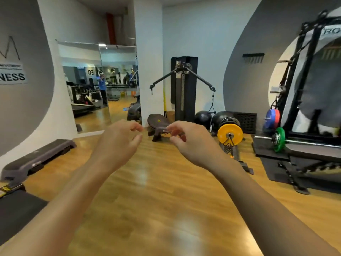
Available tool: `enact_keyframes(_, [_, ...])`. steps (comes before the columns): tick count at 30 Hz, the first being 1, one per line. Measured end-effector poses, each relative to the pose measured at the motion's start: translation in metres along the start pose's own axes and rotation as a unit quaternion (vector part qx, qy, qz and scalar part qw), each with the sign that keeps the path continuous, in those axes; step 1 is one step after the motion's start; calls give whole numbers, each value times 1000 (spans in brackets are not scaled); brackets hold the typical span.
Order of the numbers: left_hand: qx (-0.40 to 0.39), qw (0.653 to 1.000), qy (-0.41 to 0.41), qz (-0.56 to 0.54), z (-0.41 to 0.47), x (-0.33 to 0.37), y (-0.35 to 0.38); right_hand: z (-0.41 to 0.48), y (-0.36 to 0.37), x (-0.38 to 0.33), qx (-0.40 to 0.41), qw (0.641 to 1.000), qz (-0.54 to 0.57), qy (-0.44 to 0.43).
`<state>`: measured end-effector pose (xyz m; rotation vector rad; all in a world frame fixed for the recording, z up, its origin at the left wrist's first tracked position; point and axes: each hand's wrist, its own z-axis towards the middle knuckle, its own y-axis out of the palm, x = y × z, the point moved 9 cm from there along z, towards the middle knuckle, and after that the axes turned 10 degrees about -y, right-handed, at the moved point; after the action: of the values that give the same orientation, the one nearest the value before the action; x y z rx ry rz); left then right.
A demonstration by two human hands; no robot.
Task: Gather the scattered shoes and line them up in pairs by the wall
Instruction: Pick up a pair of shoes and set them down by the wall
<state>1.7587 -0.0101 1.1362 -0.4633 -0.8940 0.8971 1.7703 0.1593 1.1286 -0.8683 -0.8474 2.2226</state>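
Observation:
Both my arms reach forward over a wooden gym floor [147, 191]. My left hand [118, 139] is held in mid-air with its fingers loosely curled and apart, holding nothing. My right hand [190, 139] is beside it at the same height, fingers also curled and apart, empty. No shoes show anywhere on the floor in this view. The white wall [193, 43] stands at the far end of the room.
A black step platform [38, 159] lies along the left wall. A cable machine [182, 89], dark balls [203, 118] and a low bench [158, 124] stand at the back. A yellow weight plate [229, 134] and a rack [302, 89] with a barbell fill the right.

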Motion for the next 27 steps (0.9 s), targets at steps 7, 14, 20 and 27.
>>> enact_keyframes(7, [-24,995,46,-80,157,26,133,96,-16,158,33,996,-45,69])
enact_keyframes(14, [-79,991,66,-81,284,35,284,172,-8,319,41,990,-76,111])
enact_keyframes(20, [-73,994,43,-76,405,9,392,256,16,468,63,988,-64,126])
enact_keyframes(27, [-65,996,27,-60,549,-34,484,377,57,613,53,989,-49,132])
